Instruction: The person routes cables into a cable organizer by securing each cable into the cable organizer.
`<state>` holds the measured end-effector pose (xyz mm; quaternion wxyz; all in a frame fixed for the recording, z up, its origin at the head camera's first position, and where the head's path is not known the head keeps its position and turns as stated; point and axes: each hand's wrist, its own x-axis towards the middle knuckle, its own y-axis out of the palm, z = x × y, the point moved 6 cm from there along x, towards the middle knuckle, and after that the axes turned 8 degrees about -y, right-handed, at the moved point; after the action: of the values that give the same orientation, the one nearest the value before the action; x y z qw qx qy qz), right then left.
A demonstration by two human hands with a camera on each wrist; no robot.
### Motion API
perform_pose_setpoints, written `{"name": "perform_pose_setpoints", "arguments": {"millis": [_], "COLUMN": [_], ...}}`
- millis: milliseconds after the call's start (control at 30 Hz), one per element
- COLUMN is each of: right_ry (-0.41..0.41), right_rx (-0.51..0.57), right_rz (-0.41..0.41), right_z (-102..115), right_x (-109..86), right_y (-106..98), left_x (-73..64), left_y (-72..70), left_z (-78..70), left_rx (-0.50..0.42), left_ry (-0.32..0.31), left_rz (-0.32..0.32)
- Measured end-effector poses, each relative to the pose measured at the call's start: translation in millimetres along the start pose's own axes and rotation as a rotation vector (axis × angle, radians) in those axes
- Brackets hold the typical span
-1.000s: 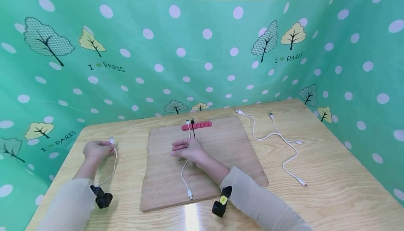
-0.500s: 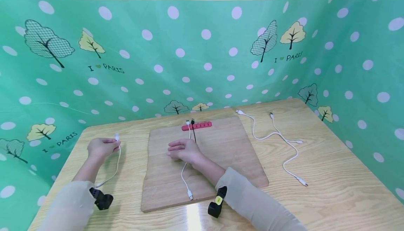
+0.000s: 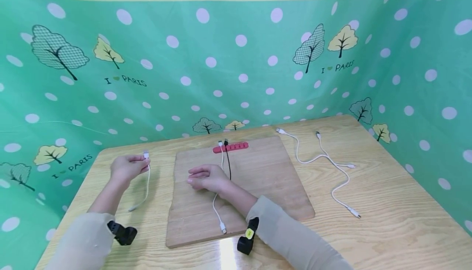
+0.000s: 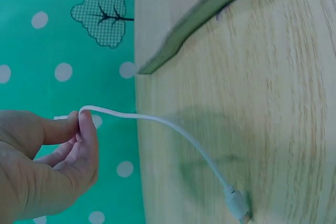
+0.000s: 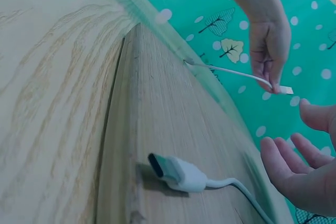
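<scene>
At the table's left side, my left hand point(image 3: 129, 168) pinches a short white USB cable point(image 3: 148, 184) just below its plug. The cable hangs down, and in the left wrist view its other connector point(image 4: 237, 203) is at or just above the tabletop. My right hand point(image 3: 208, 178) hovers over the wooden board with relaxed fingers; the right wrist view shows thumb and fingers apart, holding nothing. Under it runs a white cable point(image 3: 217, 212) on the board, its USB-C connector point(image 5: 184, 174) near the board's front edge. A black cable point(image 3: 229, 161) lies beside it, its lower part hidden by my right arm.
A red cable holder point(image 3: 237, 146) at the back of the wooden board point(image 3: 273, 180) has the white and black plugs in its left slots. Two white cables point(image 3: 305, 162) point(image 3: 341, 184) lie on the table to the right. Patterned green cloth point(image 3: 236, 69) stands behind.
My left hand has moved right and slightly away, lifting the cable so more of it hangs. My right hand has shifted a little left over the board, uncovering more of the black cable.
</scene>
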<state>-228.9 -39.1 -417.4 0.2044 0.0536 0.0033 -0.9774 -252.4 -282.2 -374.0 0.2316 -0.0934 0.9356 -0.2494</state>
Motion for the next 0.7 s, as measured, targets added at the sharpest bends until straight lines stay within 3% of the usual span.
{"name": "perform_pose_setpoints", "arguments": {"millis": [400, 700], "right_ry": [-0.008, -0.051], "right_rx": [0.025, 0.072], "right_rz": [0.119, 0.275], "right_z": [-7.0, -4.1], "right_x": [4.2, 0.3], "right_y": [23.9, 44.0], "left_x": [-15.0, -22.7], "left_y": [18.1, 26.3], "left_z": [-23.5, -40.7], "left_rx": [-0.050, -0.087], "left_ry": [0.028, 0.063], "left_rz": [0.034, 0.056]}}
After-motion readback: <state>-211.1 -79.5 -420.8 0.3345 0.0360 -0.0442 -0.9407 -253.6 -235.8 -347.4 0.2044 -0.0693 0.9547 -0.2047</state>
